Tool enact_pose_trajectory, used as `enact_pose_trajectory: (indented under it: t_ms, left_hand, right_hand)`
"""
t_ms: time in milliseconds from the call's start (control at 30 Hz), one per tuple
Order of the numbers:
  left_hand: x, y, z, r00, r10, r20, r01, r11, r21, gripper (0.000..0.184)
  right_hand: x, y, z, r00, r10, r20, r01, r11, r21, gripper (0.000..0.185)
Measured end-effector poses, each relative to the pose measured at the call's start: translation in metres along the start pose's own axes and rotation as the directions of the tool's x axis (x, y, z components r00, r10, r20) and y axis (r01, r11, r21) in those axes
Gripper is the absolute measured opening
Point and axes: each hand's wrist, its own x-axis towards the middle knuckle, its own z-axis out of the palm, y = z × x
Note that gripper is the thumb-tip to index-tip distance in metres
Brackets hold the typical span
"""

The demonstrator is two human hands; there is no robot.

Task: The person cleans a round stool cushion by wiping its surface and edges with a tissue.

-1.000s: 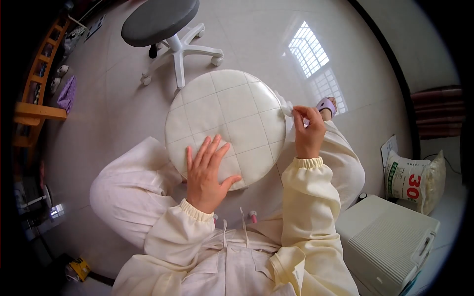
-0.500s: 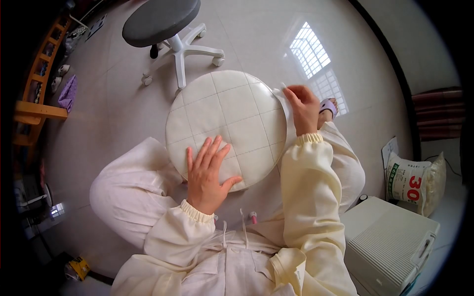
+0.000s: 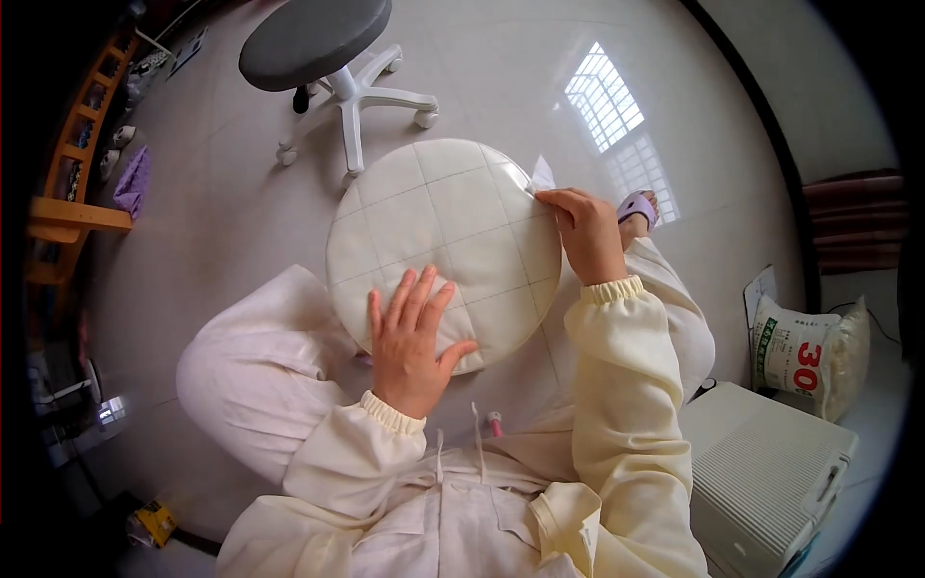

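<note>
A round cream stool seat (image 3: 438, 231) with stitched squares lies between my knees. My left hand (image 3: 414, 342) rests flat on its near part, fingers spread and palm down. At the far right rim, my right hand (image 3: 585, 226) has its fingers pressed together against the edge. A thin white strip (image 3: 542, 173) sticks up just beyond those fingertips; whether it is cloth, paper or film I cannot tell. The fingers hide most of the strip and the rim beneath.
Beyond the seat stands a grey swivel stool (image 3: 318, 43) on white castors. To the right are a ribbed white case (image 3: 766, 472) and a printed sack (image 3: 805, 361). A wooden rack (image 3: 77, 164) and purple cloth (image 3: 133, 183) are at left. A purple sandal (image 3: 636, 205) shows at right.
My right hand has moved down and slightly left, onto the rim. The white strip now stands up beyond the fingers. The seat has shifted slightly right; my left hand stays on it.
</note>
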Motion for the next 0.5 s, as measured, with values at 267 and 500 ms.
enact_pose_trajectory:
  t_ms: [267, 500]
  left_hand:
    - [-0.003, 0.003, 0.0, 1.0, 0.006, 0.011, -0.006, 1.0, 0.006, 0.074]
    - [-0.003, 0.003, 0.0, 1.0, 0.009, 0.002, -0.009, 1.0, 0.011, 0.073]
  right_hand:
    - [-0.029, -0.01, -0.016, 0.997, 0.052, 0.057, -0.046, 0.993, -0.111, 0.02]
    - [-0.058, -0.013, -0.025, 0.995, 0.087, 0.046, -0.082, 0.992, -0.101, 0.021]
